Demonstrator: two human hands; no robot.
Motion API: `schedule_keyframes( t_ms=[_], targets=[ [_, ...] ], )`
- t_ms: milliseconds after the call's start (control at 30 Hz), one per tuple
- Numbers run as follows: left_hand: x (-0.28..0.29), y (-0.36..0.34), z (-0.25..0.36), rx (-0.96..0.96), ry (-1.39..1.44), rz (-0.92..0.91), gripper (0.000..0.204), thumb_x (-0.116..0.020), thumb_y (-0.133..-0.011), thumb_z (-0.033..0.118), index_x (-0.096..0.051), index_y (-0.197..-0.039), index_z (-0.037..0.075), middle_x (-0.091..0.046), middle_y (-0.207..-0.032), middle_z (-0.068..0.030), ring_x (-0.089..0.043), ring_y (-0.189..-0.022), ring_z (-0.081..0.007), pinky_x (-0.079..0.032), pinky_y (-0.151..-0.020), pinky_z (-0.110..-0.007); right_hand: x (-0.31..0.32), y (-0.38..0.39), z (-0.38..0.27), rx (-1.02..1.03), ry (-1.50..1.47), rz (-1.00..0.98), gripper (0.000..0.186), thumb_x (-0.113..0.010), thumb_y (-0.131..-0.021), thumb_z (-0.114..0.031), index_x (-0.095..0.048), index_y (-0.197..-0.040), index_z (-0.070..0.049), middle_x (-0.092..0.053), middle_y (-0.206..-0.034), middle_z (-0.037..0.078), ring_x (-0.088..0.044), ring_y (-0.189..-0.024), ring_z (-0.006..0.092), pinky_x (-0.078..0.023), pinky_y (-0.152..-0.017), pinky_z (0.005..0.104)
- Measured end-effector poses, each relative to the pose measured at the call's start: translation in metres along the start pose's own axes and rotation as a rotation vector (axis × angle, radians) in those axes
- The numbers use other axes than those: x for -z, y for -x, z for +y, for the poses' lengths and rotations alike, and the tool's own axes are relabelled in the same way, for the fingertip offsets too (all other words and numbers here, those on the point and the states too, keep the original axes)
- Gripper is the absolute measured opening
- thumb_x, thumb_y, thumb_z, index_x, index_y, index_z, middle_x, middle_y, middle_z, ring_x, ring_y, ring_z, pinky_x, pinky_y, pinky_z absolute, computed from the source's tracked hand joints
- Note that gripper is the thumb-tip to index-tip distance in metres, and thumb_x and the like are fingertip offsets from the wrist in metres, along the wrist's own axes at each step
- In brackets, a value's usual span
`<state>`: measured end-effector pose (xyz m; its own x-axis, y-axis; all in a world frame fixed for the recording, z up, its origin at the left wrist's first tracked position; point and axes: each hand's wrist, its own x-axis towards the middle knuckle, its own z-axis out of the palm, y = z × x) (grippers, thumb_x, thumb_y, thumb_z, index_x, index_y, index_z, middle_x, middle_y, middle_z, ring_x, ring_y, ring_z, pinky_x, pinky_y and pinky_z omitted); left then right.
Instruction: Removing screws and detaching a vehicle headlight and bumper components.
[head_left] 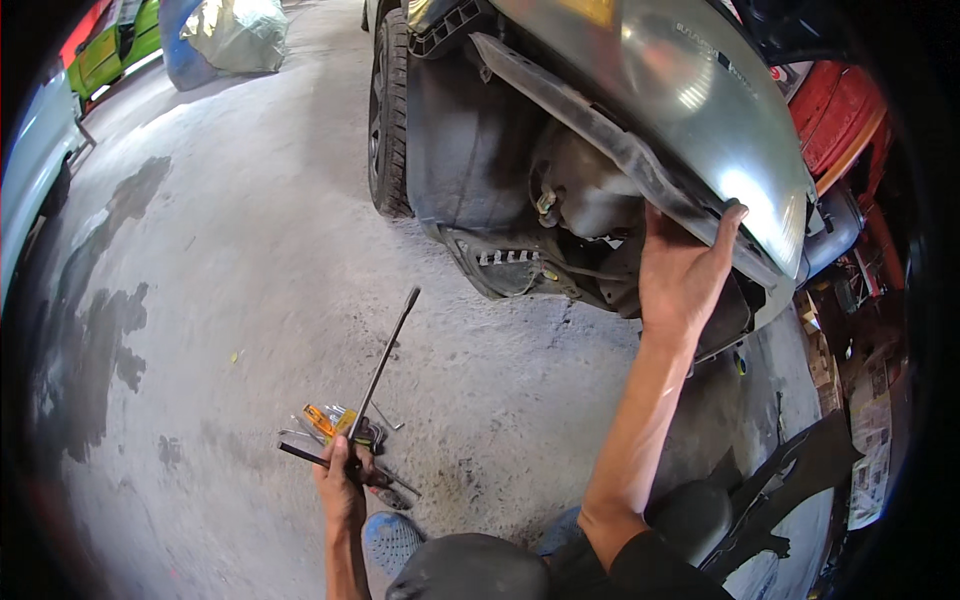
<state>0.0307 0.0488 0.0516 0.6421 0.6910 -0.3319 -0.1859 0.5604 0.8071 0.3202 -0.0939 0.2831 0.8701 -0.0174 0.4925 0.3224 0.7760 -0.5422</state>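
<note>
In my left hand (345, 485), closed low over the floor, is a long metal T-handle wrench (385, 362). Its shaft slants up and away, and a dark bar crosses at the grip. My right hand (685, 270) reaches up to the front corner of a car. Its fingers go behind a dark strip (600, 130) along the lower edge of the headlight (715, 110), and the thumb lies over that edge by the lens. The fingertips are partly hidden. Below the strip the bumper area is open, showing a rounded grey part (600, 195) and a lower bracket (500, 262).
Hand tools, one orange-handled (320, 420), lie on the concrete behind my left hand. The front tyre (390, 120) stands beyond the wheel-well liner (460, 160). Black trim (790, 485) lies at the lower right near cardboard boxes (822, 370). A pale car (45, 170) is at the far left.
</note>
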Motion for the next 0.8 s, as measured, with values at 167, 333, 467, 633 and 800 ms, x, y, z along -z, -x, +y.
schedule_keyframes(
  t_ms=[167,333,467,633,800],
  targets=[
    [0.017,-0.030,0.045,-0.233,-0.273,0.109,0.033,-0.061,-0.091,0.022,-0.061,-0.109,-0.006,-0.048,-0.063,0.0022,-0.046,-0.055,-0.0079,-0.040,-0.055,-0.025,0.002,0.004,-0.011,-0.076,0.054,0.013,0.048,-0.058,-0.093,-0.035,-0.042,-0.132,-0.011,-0.046,-0.134,0.008,-0.043,-0.123,0.0280,-0.036,-0.102,0.0472],
    [-0.009,-0.044,0.102,-0.230,-0.287,0.078,0.033,-0.063,-0.090,0.024,-0.064,-0.098,-0.008,-0.036,-0.056,0.0075,-0.035,-0.051,-0.0047,-0.036,-0.055,-0.023,0.023,0.006,-0.018,-0.071,0.074,-0.049,0.047,-0.051,-0.096,-0.033,-0.040,-0.135,-0.008,-0.043,-0.137,0.014,-0.041,-0.126,0.0327,-0.035,-0.105,0.0513],
    [-0.028,-0.055,0.096,-0.306,-0.187,0.027,0.036,-0.063,-0.091,0.025,-0.063,-0.097,-0.010,-0.034,-0.053,0.0069,-0.032,-0.051,-0.0063,-0.033,-0.056,-0.024,0.034,0.015,-0.017,-0.090,0.123,-0.093,0.051,-0.043,-0.098,-0.034,-0.036,-0.139,-0.004,-0.038,-0.142,0.019,-0.033,-0.133,0.0407,-0.028,-0.111,0.0529],
    [-0.049,-0.068,0.070,-0.315,-0.050,-0.025,0.041,-0.063,-0.091,0.027,-0.061,-0.098,-0.013,-0.034,-0.053,0.0057,-0.032,-0.051,-0.0082,-0.031,-0.055,-0.027,0.019,0.030,-0.021,-0.181,-0.052,-0.284,0.057,-0.042,-0.097,-0.037,-0.032,-0.140,-0.001,-0.036,-0.142,0.023,-0.030,-0.133,0.0444,-0.027,-0.111,0.0538],
    [-0.059,-0.075,0.052,-0.277,-0.020,-0.048,0.042,-0.063,-0.091,0.027,-0.061,-0.096,-0.014,-0.038,-0.055,0.0038,-0.033,-0.050,-0.0086,-0.030,-0.053,-0.027,0.001,0.030,0.008,-0.158,-0.041,-0.162,0.060,-0.040,-0.098,-0.041,-0.031,-0.141,-0.001,-0.036,-0.143,0.022,-0.026,-0.135,0.0435,-0.021,-0.114,0.0540]
  ],
)
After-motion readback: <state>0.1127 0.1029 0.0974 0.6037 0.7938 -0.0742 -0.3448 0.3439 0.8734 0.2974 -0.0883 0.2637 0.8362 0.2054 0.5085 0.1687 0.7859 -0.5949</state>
